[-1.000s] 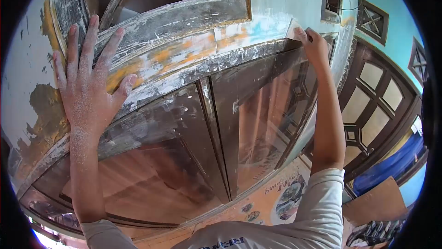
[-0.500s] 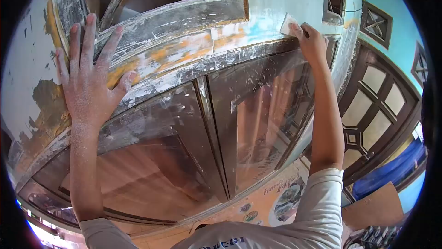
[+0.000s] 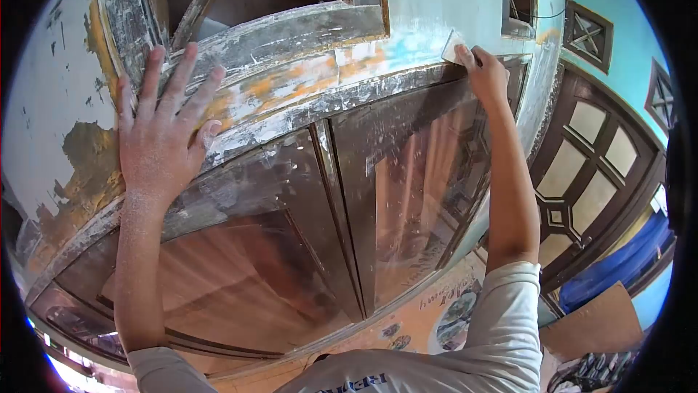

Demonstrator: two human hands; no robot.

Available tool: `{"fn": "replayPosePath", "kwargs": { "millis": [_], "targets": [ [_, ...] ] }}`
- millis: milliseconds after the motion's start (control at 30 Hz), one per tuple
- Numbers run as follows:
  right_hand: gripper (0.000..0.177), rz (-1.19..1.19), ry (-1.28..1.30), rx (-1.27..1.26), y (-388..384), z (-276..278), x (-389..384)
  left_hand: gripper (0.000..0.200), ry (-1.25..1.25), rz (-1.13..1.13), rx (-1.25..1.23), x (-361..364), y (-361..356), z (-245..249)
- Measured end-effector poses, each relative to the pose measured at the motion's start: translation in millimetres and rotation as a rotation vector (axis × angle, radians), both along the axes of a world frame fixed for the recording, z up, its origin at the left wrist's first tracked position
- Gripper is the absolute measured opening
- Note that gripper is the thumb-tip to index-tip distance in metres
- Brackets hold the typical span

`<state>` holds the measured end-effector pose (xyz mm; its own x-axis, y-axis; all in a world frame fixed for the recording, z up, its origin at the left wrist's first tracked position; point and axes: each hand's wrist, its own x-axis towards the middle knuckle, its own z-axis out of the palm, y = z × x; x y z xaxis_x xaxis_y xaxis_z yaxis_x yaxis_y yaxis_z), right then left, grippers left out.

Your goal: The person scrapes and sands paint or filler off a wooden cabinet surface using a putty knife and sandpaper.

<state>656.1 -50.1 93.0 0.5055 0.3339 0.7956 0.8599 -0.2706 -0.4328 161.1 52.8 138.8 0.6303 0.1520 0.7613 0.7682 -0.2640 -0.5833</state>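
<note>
My left hand [image 3: 161, 135], dusted with white powder, rests with fingers spread against the worn frame and patchy wall at the upper left. In my right hand [image 3: 486, 77] is a small pale scraper-like piece [image 3: 451, 47], pinched between thumb and fingers. It touches the wall strip [image 3: 418, 47] with white and light blue patches, just above the dark door frame [image 3: 392, 86]. Orange and white patches mark the strip [image 3: 291, 80] between the hands. White specks lie over the door panel and its glass [image 3: 411, 197].
Above the strip is a window opening with crossed wooden bars [image 3: 211, 0]. Another brown door [image 3: 592, 153] stands at the right, with blue cloth [image 3: 618, 266] and a brown board [image 3: 596, 324] below it. A small vent window [image 3: 589, 37] is at the upper right.
My left hand appears slightly farther right and lower in the view, its fingers still spread. My right hand, with the pale piece, has shifted slightly left and down. The whole view has shifted a little.
</note>
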Motion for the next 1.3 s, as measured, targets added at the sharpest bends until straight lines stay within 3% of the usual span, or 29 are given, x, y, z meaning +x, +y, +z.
{"fn": "replayPosePath", "kwargs": {
  "millis": [67, 167, 267, 333, 400, 600, 700, 733, 800, 900, 1033, 1133, 1167, 1300],
  "targets": [
    [0.060, -0.060, 0.018, 0.010, -3, -2, 2, 0.071, 0.100, -0.078, -0.048, 1, 2, -1],
    [0.061, 0.023, -0.243, 0.022, 4, 5, -34, 0.066, 0.110, -0.072, -0.074, 6, -1, 1],
    [0.060, 0.015, -0.227, -0.048, 1, 12, -32, 0.066, 0.113, -0.060, -0.086, 6, -3, 1],
    [0.064, 0.040, -0.008, -0.075, -9, 7, 3, 0.066, 0.103, -0.065, -0.095, 6, -3, 1],
    [0.063, -0.020, -0.003, -0.059, -8, 1, 20, 0.066, 0.097, -0.079, -0.116, 6, -4, 1],
    [0.059, -0.024, -0.274, -0.003, 9, 21, -51, 0.068, 0.093, -0.092, -0.096, 8, -3, 1],
    [0.059, -0.022, -0.285, 0.007, 4, 13, -40, 0.067, 0.095, -0.091, -0.081, 7, -2, 2],
    [0.058, -0.066, -0.132, -0.151, -7, 17, -34, 0.067, 0.094, -0.103, -0.072, 5, -1, 1],
    [0.058, -0.100, 0.006, -0.049, -4, -3, 21, 0.067, 0.082, -0.120, -0.078, 5, -2, 0],
    [0.056, -0.121, 0.003, 0.032, 3, -15, 43, 0.066, 0.073, -0.130, -0.096, 4, -3, 0],
    [0.054, -0.063, -0.158, -0.070, 7, 2, -30, 0.066, 0.072, -0.135, -0.087, 5, -2, -1],
    [0.055, -0.052, -0.197, -0.032, 1, 0, -24, 0.065, 0.068, -0.133, -0.080, 4, -4, 1],
    [0.056, -0.101, -0.074, -0.131, -10, 4, -20, 0.065, 0.070, -0.137, -0.081, 5, -3, 1],
    [0.057, -0.147, -0.037, 0.020, -3, -19, 8, 0.063, 0.048, -0.146, -0.060, 5, -1, -2]
  ]
}}
